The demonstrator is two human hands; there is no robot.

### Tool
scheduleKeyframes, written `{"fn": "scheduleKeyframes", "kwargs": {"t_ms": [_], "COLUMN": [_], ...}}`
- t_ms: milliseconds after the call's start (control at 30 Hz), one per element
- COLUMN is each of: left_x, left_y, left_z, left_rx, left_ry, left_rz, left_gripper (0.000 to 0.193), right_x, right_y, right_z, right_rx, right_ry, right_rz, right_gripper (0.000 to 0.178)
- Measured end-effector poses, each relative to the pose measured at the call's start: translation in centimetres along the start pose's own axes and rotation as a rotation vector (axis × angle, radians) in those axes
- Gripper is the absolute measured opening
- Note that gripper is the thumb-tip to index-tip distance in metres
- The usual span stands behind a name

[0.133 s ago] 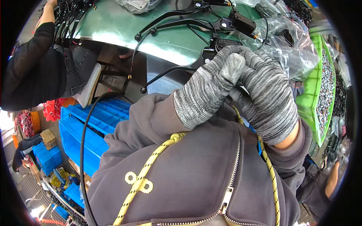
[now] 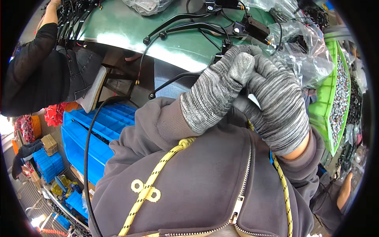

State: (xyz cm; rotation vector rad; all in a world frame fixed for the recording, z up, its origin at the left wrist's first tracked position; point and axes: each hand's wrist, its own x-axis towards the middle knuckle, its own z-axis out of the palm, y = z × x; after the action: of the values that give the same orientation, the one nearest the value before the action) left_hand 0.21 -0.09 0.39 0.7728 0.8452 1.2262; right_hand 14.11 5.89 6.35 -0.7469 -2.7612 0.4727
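Observation:
My left hand, in a grey knitted glove, is curled round the body of a black brake lever. The lever's long arm sticks out to the left past my wrist, over the table's near edge. My right hand, gloved alike, presses against the left with its fingers bent in. What lies between the fingers is hidden; only a small whitish patch shows under the right palm. Just beyond the hands, two more black brake levers with cables lie on the green table. A black reservoir block sits at their right end.
Clear plastic bags are heaped right of my hands, beside a green bin of small metal parts. Blue crates stand to the left. A co-worker in black sits at the far left, by several hanging black cables.
Both hands have shifted very slightly and stay pressed together. The whitish patch under the right palm shows more. Less of the lever's black body shows above the left hand.

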Motion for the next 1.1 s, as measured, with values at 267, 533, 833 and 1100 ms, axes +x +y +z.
{"fn": "scheduleKeyframes", "kwargs": {"t_ms": [267,533,833,1100], "left_x": [1.1,1.6,3.1,3.2], "left_y": [1.3,2.5,0.3,1.4], "left_z": [-1.4,-3.2,-4.4,-4.0], "left_rx": [-0.149,-0.041,0.866,0.823], "left_ry": [-0.069,0.049,0.14,0.127], "left_rz": [-0.002,0.064,0.255,0.058], "left_gripper": [0.055,0.062,0.048,0.042], "right_x": [2.0,2.6,4.0,3.6], "right_y": [0.4,4.4,9.8,10.5], "right_z": [-1.4,-3.8,-2.6,-1.9], "right_rx": [0.11,0.589,0.488,0.851], "right_ry": [-0.029,0.187,-0.141,-0.243], "right_rz": [0.018,0.338,0.305,0.512], "right_gripper": [0.031,0.014,0.017,0.013]}}
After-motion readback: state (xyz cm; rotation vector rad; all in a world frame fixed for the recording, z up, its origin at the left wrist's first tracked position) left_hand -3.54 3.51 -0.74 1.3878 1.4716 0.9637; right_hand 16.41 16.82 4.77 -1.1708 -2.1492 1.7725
